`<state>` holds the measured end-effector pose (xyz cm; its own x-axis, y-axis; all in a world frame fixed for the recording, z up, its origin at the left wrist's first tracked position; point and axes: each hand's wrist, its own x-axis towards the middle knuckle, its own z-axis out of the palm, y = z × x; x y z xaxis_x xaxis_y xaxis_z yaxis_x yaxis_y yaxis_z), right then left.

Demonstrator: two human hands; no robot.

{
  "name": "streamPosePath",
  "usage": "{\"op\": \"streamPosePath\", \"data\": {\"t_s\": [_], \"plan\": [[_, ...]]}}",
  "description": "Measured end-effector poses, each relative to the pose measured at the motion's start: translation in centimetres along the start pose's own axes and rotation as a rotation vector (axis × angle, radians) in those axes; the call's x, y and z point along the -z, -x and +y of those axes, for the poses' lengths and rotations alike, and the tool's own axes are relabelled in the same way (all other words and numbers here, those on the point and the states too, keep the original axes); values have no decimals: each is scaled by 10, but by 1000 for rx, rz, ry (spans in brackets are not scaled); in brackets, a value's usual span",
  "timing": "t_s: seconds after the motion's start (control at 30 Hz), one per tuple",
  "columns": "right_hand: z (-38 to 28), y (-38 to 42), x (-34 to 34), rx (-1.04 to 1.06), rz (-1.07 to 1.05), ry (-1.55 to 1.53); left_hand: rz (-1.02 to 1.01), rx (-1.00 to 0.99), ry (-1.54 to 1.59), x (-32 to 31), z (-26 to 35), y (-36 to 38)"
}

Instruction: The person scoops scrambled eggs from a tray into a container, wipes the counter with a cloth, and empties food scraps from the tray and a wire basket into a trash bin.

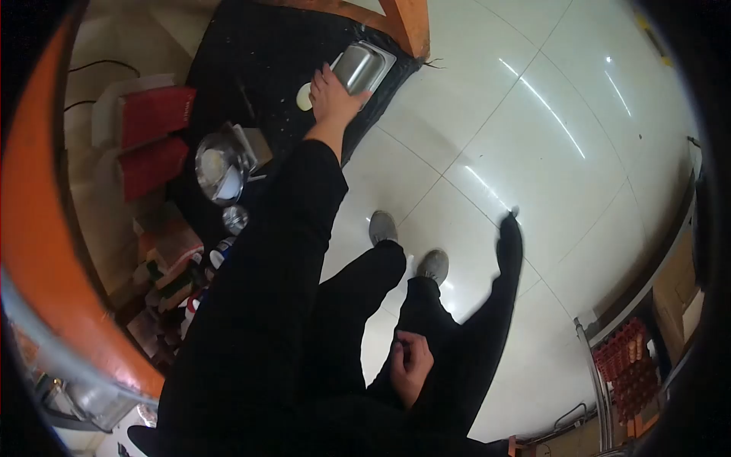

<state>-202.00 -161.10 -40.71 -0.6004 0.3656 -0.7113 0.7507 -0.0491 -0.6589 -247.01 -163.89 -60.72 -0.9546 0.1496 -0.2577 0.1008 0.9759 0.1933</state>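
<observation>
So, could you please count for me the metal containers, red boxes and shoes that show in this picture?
Metal containers: 2, the pan under the left hand and the bowl.
Red boxes: 2, upper box and lower box.
Shoes: 2, left shoe and right shoe.
Total: 6.

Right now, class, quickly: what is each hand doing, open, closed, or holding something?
Left hand: reaching out, resting on the steel pan; whether it grips it cannot be told.
Right hand: loosely curled by the leg, nothing visible in it.
</observation>
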Motion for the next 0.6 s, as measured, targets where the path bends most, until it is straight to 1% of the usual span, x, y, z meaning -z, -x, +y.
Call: {"op": "streamPosePath", "data": {"t_s": [0.07, 0.17, 0.2, 0.27, 0.3, 0.33, 0.43, 0.47, 0.57, 0.6], "plan": [[3, -8, -5, -99, -63, 39, 117, -1, 9, -17, 5, -27], [-2, -22, -3, -268, -261, 228, 6, 8, 112, -24, -8, -50], [-5, -24, -1, -325, -353, 312, 24, -34, 80, -19, -8, -48], [-10, -28, 2, -415, -538, 464, -33, 35, 122, -2, -7, -36], [-11, -25, 1, -389, -484, 431, -53, 67, 141, 14, -6, -31], [-7, -19, -2, -348, -401, 372, 7, 28, 134, 18, -13, -29], [4, -6, -7, -265, -257, 269, -4, 136, 191, 38, -29, -24], [7, -2, -8, -249, -227, 247, 8, 201, 231, 44, -33, -21], [16, 10, -11, -217, -157, 183, 52, 336, 538, 44, -60, -11], [20, 13, -11, -204, -135, 166, 153, 319, 756, 3, -96, -15]]}}
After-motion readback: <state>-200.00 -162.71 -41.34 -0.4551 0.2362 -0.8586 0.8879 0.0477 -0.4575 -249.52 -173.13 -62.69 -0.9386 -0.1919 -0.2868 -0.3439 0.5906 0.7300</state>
